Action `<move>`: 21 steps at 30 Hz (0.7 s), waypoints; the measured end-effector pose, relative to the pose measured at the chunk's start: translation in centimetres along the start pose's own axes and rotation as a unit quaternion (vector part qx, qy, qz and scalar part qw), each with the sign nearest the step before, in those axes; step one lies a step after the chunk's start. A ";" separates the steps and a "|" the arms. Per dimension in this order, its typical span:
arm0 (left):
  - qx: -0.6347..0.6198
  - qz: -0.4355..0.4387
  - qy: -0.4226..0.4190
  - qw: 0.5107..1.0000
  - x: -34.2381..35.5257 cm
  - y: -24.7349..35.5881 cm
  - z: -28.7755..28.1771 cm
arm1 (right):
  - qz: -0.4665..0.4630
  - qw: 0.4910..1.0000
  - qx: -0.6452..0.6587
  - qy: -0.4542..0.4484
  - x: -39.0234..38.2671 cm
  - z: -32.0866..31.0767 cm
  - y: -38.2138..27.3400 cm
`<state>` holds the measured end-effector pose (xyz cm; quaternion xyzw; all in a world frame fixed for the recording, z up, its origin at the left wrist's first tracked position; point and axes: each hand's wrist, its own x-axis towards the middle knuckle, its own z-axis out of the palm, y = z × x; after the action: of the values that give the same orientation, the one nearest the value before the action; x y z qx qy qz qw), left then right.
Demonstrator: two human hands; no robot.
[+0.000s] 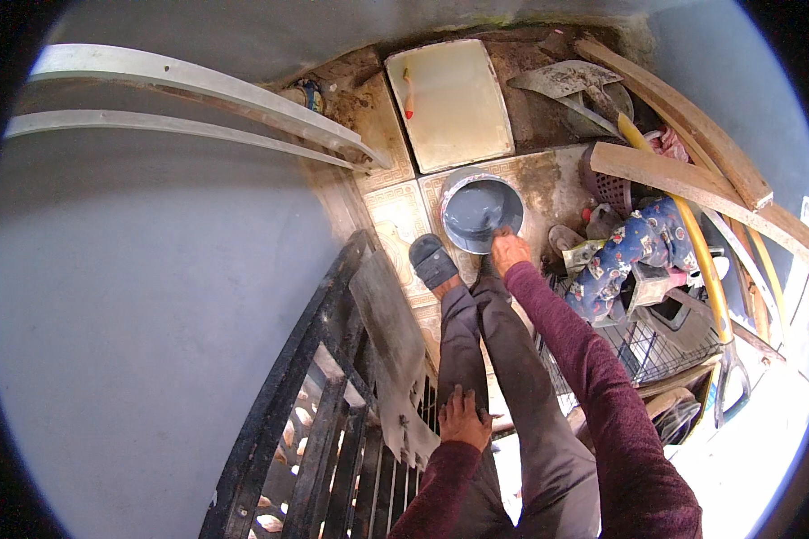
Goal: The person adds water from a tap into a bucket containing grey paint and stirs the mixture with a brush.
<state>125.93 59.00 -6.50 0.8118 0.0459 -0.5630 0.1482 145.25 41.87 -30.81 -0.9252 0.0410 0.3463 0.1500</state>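
Note:
A round metal-grey bucket (pixel 452 199) stands on the tiled floor in front of my feet. Its inside is grey, with lighter marks that may be liquid or reflections. My right hand (pixel 510 250) is closed at the bucket's near right rim, its fingertips bent over the edge. Whether anything else is in those fingers I cannot make out. Lying flat on my left trouser leg (pixel 463 346) near the knee is my left hand (pixel 465 419), fingers spread and holding nothing.
Beyond the bucket lies a pale square panel (pixel 458 121) with a thin red-tipped stick (pixel 409 94) on it. To the right are wooden beams (pixel 692 180), a shovel (pixel 562 79), bundled blue patterned cloth (pixel 634 247) and a wire rack (pixel 647 350). A dark slatted gate (pixel 319 359) stands left.

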 end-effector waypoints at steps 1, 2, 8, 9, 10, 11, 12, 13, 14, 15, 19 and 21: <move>0.002 0.001 -0.001 1.000 0.0 0.0 -0.2 | -0.014 0.999 0.014 -0.046 -0.2 0.2 -0.4; 0.000 0.000 -0.002 1.000 0.0 0.2 -0.2 | -0.037 0.999 0.028 -0.014 -0.4 0.4 -0.5; 0.000 -0.005 -0.005 1.000 0.0 -0.1 0.0 | -0.026 0.991 0.066 0.116 2.0 -2.4 -1.0; 0.003 -0.006 -0.002 1.000 0.0 -0.3 0.5 | -0.027 0.989 0.050 0.134 2.1 -3.0 -1.2; 0.006 -0.008 0.001 1.000 0.0 -0.5 0.9 | -0.026 0.987 0.022 0.156 2.3 -2.6 -1.0; 0.002 -0.008 0.000 1.000 0.1 -0.3 0.6 | -0.018 0.986 0.022 0.166 2.1 -2.6 -0.6; -0.003 -0.009 -0.001 1.000 0.1 -0.1 0.2 | -0.010 0.984 0.022 0.175 2.0 -2.5 -0.2; -0.007 -0.010 -0.002 1.000 0.1 0.1 -0.1 | -0.002 0.983 0.023 0.185 1.9 -2.4 0.1; -0.007 -0.006 0.001 1.000 0.1 0.1 -0.1 | -0.009 0.984 0.024 0.178 1.9 -2.0 0.3; -0.007 -0.001 0.005 1.000 0.0 0.1 -0.1 | -0.015 0.985 0.026 0.172 2.0 -1.5 0.3; 0.000 -0.002 -0.001 1.000 0.0 0.3 -0.4 | -0.056 0.991 -0.001 0.120 1.4 -0.3 -0.6; 0.001 0.001 0.000 1.000 0.0 0.1 -0.1 | -0.076 0.993 -0.012 0.094 0.8 0.2 -0.3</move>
<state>126.02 58.97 -6.49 0.8120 0.0450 -0.5629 0.1480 145.78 42.26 -31.36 -0.9557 -0.0202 0.2462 0.1599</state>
